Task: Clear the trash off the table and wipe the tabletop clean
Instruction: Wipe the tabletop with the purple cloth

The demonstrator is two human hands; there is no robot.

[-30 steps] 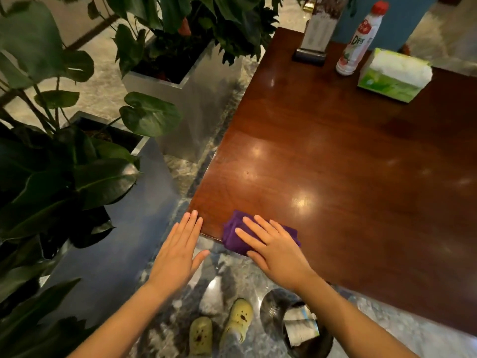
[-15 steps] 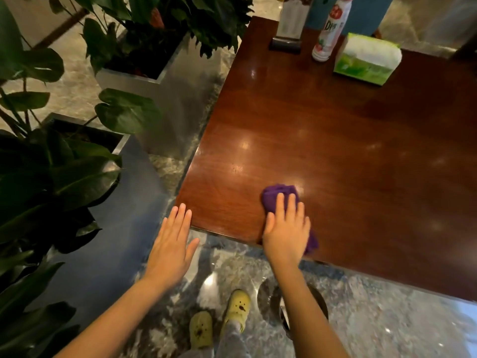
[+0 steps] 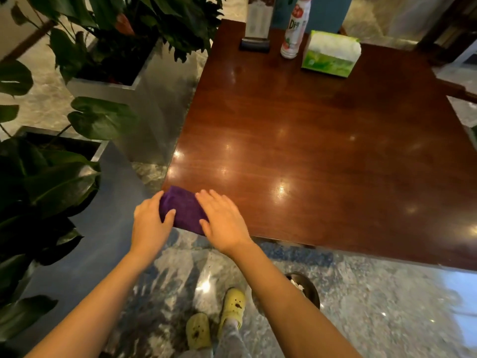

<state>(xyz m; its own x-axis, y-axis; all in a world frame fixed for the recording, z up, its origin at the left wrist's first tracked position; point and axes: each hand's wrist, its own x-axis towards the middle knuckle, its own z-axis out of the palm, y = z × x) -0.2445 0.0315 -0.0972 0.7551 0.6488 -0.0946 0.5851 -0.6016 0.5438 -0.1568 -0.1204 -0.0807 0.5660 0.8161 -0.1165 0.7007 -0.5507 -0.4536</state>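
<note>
A purple cloth (image 3: 183,209) lies at the near left corner of the dark wooden table (image 3: 322,140), partly over the edge. My left hand (image 3: 151,223) cups the cloth's left side from off the table, thumb on top. My right hand (image 3: 223,218) lies flat on the cloth's right side with fingers together. A round metal bin (image 3: 308,288) holding white paper stands on the floor under the table's near edge, partly hidden by my right forearm.
At the table's far edge stand a menu holder (image 3: 255,34), a white bottle (image 3: 293,32) and a green tissue pack (image 3: 330,54). Two steel planters (image 3: 144,99) with large leaves (image 3: 100,120) crowd the left side. My yellow shoes (image 3: 232,306) are on the marble floor.
My right hand slid the cloth left to the table's corner. My left hand rose from beside the table and took the cloth's left edge.
</note>
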